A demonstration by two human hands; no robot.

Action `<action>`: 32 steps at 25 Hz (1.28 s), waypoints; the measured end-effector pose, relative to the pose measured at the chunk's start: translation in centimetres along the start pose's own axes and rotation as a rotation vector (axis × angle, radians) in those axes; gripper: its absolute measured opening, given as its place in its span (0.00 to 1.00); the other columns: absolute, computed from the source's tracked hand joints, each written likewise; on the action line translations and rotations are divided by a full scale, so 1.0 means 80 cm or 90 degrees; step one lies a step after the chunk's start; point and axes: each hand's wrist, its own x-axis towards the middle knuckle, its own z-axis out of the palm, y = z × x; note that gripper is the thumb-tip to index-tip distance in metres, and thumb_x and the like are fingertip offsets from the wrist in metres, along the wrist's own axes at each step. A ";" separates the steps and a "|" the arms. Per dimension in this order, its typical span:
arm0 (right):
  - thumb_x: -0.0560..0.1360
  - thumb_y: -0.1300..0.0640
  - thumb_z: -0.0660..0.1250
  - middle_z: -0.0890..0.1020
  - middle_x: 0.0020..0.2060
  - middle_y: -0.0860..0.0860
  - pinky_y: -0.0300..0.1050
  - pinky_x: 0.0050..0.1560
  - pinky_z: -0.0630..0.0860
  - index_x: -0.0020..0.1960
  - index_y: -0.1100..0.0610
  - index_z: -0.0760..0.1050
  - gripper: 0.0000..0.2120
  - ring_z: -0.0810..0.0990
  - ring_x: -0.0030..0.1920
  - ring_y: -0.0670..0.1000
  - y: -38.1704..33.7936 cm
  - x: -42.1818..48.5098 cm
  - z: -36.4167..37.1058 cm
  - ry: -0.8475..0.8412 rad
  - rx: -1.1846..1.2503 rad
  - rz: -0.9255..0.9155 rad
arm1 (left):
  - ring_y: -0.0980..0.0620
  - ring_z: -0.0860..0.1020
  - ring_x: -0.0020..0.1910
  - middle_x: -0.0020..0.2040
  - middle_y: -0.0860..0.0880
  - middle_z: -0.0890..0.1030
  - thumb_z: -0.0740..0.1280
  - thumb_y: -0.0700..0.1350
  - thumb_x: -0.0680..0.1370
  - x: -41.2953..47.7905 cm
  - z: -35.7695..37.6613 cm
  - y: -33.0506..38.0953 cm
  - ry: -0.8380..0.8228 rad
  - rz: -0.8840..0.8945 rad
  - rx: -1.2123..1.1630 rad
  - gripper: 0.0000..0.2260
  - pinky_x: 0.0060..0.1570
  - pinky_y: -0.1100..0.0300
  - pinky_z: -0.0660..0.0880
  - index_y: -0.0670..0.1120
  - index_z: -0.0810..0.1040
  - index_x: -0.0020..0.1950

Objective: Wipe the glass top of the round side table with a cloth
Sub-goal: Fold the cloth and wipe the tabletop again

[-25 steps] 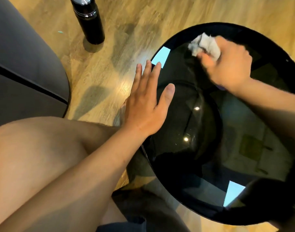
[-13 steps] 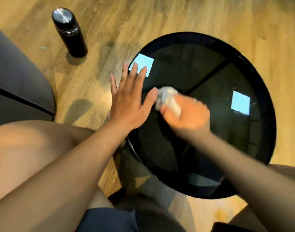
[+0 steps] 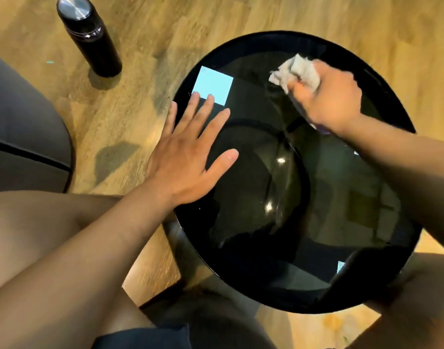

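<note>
Since half a second earlier, the right hand (image 3: 326, 99) had carried the cloth (image 3: 295, 71) from beside the left hand (image 3: 188, 157) to the far side of the glass tabletop (image 3: 342, 197), near its rim. Its fingers were curled round the crumpled white cloth. The left hand lay flat, fingers spread, on the tabletop's left edge. A black flask (image 3: 88, 36) stood on the wooden floor (image 3: 241, 16).

Glossy black glass worktop (image 3: 251, 172), black rim. Pale blue square reflection (image 3: 213, 83) on it, a smaller pale blue patch too, small white glints, murky olive-brown reflections. White to light grey cloth (image 3: 295, 71). Black bottle (image 3: 90, 39), brushed silver cap. Golden-brown wood-grain floor (image 3: 241, 16), darker streaks. Grey seat (image 3: 21, 127), thin black seam line. Dark navy shorts (image 3: 140, 336), plain.
</note>
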 end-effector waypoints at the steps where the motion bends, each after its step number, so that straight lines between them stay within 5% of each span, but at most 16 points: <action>1: 0.75 0.36 0.58 0.83 0.54 0.57 0.54 0.51 0.76 0.62 0.52 0.74 0.25 0.80 0.54 0.62 0.011 0.037 0.005 0.016 0.017 0.015 | 0.45 0.46 0.81 0.82 0.44 0.54 0.46 0.65 0.80 0.001 0.000 0.000 0.005 -0.001 -0.003 0.32 0.78 0.40 0.44 0.50 0.57 0.80; 5: 0.78 0.37 0.58 0.82 0.42 0.55 0.50 0.39 0.76 0.53 0.55 0.77 0.22 0.82 0.41 0.56 0.031 0.099 0.024 -0.019 0.161 0.070 | 0.44 0.49 0.81 0.81 0.44 0.57 0.50 0.64 0.80 0.006 0.003 -0.003 0.018 -0.005 -0.037 0.32 0.78 0.41 0.46 0.49 0.59 0.79; 8: 0.76 0.35 0.58 0.83 0.44 0.51 0.50 0.46 0.77 0.55 0.52 0.77 0.22 0.83 0.49 0.56 0.017 0.071 0.014 -0.049 0.199 0.078 | 0.46 0.49 0.81 0.81 0.45 0.58 0.50 0.64 0.80 0.003 0.000 -0.003 0.012 -0.007 -0.033 0.31 0.78 0.42 0.46 0.49 0.60 0.79; 11: 0.74 0.34 0.59 0.83 0.47 0.57 0.50 0.44 0.71 0.53 0.52 0.74 0.22 0.80 0.50 0.64 -0.005 -0.021 -0.002 -0.030 0.038 0.058 | 0.48 0.49 0.81 0.81 0.46 0.58 0.48 0.65 0.80 0.005 -0.002 0.002 -0.010 -0.012 -0.015 0.32 0.79 0.45 0.44 0.50 0.60 0.79; 17: 0.68 0.38 0.64 0.79 0.35 0.48 0.45 0.27 0.70 0.47 0.47 0.74 0.15 0.80 0.33 0.56 -0.032 -0.319 -0.047 -0.178 0.097 -0.060 | 0.44 0.51 0.81 0.80 0.43 0.60 0.45 0.64 0.80 0.001 -0.004 0.018 -0.030 0.067 0.142 0.32 0.77 0.37 0.44 0.48 0.62 0.78; 20: 0.64 0.39 0.64 0.77 0.34 0.47 0.43 0.22 0.69 0.49 0.46 0.74 0.18 0.79 0.29 0.55 -0.011 -0.360 -0.058 -0.224 0.077 -0.136 | 0.44 0.51 0.81 0.80 0.43 0.60 0.46 0.62 0.81 -0.005 0.004 0.045 -0.026 0.076 0.138 0.30 0.75 0.33 0.44 0.48 0.63 0.77; 23: 0.70 0.42 0.64 0.79 0.36 0.51 0.49 0.25 0.75 0.51 0.49 0.74 0.14 0.81 0.32 0.59 0.007 -0.295 -0.026 -0.109 0.033 -0.210 | 0.44 0.49 0.81 0.81 0.43 0.57 0.45 0.62 0.81 -0.007 0.019 0.057 -0.053 0.087 0.167 0.30 0.75 0.33 0.42 0.48 0.60 0.78; 29: 0.76 0.41 0.59 0.81 0.46 0.62 0.58 0.42 0.77 0.54 0.56 0.73 0.19 0.80 0.46 0.68 0.061 -0.043 0.011 0.051 -0.094 -0.074 | 0.43 0.49 0.81 0.81 0.42 0.56 0.47 0.63 0.81 -0.004 0.019 0.054 -0.065 0.088 0.165 0.30 0.75 0.33 0.44 0.48 0.59 0.78; 32: 0.77 0.34 0.53 0.79 0.38 0.59 0.50 0.38 0.71 0.52 0.57 0.76 0.27 0.81 0.43 0.65 0.087 0.045 0.026 0.020 -0.056 -0.014 | 0.43 0.50 0.81 0.81 0.42 0.57 0.50 0.62 0.81 -0.003 0.019 0.051 -0.058 0.088 0.141 0.30 0.75 0.34 0.46 0.47 0.61 0.78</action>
